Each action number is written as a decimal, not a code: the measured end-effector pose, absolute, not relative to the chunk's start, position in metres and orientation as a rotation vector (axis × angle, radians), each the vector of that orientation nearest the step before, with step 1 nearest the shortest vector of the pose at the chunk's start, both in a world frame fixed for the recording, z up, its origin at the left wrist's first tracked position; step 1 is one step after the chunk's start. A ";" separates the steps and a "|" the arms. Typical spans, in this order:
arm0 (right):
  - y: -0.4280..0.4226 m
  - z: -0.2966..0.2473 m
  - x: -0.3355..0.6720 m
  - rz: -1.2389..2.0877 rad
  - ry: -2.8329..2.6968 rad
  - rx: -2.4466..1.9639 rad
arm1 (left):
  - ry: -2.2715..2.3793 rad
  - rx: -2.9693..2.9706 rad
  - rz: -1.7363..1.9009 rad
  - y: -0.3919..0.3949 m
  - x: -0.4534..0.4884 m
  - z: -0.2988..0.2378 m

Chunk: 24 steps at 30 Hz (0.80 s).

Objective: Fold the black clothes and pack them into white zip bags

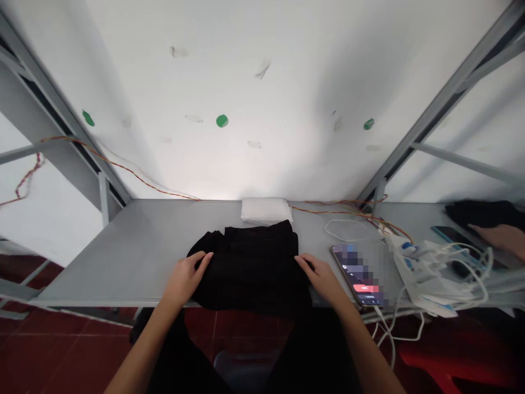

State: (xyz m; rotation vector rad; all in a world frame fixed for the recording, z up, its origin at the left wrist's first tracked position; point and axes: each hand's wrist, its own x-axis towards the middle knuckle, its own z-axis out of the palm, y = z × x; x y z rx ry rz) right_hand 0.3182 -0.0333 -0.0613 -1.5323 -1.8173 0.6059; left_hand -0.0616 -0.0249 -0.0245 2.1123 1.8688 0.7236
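Observation:
A black garment (250, 265) lies bunched on the grey table (135, 246), near its front edge, with part of it hanging over. My left hand (186, 276) rests on the garment's left edge, fingers together and laid flat on the cloth. My right hand (322, 276) lies on its right edge, fingers stretched toward the cloth. Neither hand lifts the fabric. A folded white cloth (266, 210) sits just behind the garment against the wall.
A phone (359, 273) with a lit screen lies right of my right hand. Further right are a white power strip with cables (430, 271) and another person's hand (502, 238) by dark cloth. Orange wires run along the wall. Metal frame posts stand at both sides.

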 end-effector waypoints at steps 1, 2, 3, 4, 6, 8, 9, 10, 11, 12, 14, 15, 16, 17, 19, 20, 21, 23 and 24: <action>-0.026 -0.064 0.317 0.572 -1.813 -1.535 | 1.971 2.103 0.664 -0.020 -0.058 -0.027; -0.019 -0.068 0.317 0.537 -1.813 -1.553 | 2.061 2.093 0.609 -0.015 -0.056 -0.030; -0.015 -0.070 0.317 0.500 -1.818 -1.588 | 2.128 2.086 0.559 -0.012 -0.054 -0.032; -0.012 -0.072 0.317 0.458 -1.825 -1.635 | 2.171 2.085 0.527 -0.011 -0.053 -0.034; -0.014 -0.072 0.314 0.325 -1.823 -1.726 | 2.195 2.139 0.577 -0.015 -0.052 -0.033; -0.024 -0.065 0.303 0.148 -1.802 -1.743 | 2.202 2.215 0.800 -0.027 -0.052 -0.029; -0.031 -0.060 0.295 0.077 -1.790 -1.715 | 2.199 2.224 0.940 -0.036 -0.052 -0.027; -0.039 -0.055 0.283 0.035 -1.789 -1.665 | 2.199 2.200 1.060 -0.044 -0.051 -0.026; -0.046 -0.050 0.270 0.044 -1.808 -1.603 | 2.206 2.147 1.132 -0.053 -0.050 -0.026; -0.051 -0.045 0.254 0.090 -1.855 -1.530 | 2.218 2.078 1.150 -0.061 -0.050 -0.027; -0.055 -0.039 0.222 0.210 -2.028 -1.400 | 2.251 1.954 1.091 -0.070 -0.049 -0.031; -0.053 -0.038 0.206 0.252 -2.106 -1.370 | 2.274 1.910 1.044 -0.071 -0.049 -0.034; -0.048 -0.038 0.193 0.285 -2.168 -1.368 | 2.298 1.880 0.998 -0.071 -0.049 -0.036; -0.043 -0.040 0.183 0.310 -2.213 -1.385 | 2.321 1.861 0.949 -0.069 -0.050 -0.038; -0.030 -0.047 0.169 0.348 -2.255 -1.447 | 2.353 1.845 0.823 -0.063 -0.052 -0.040; -0.025 -0.051 0.167 0.363 -2.264 -1.473 | 2.361 1.837 0.745 -0.060 -0.053 -0.039; -0.021 -0.055 0.166 0.373 -2.268 -1.491 | 2.365 1.824 0.666 -0.056 -0.054 -0.037; -0.017 -0.063 0.166 0.376 -2.270 -1.503 | 2.378 1.772 0.530 -0.051 -0.057 -0.033; -0.017 -0.065 0.167 0.369 -2.267 -1.500 | 2.387 1.739 0.484 -0.048 -0.058 -0.032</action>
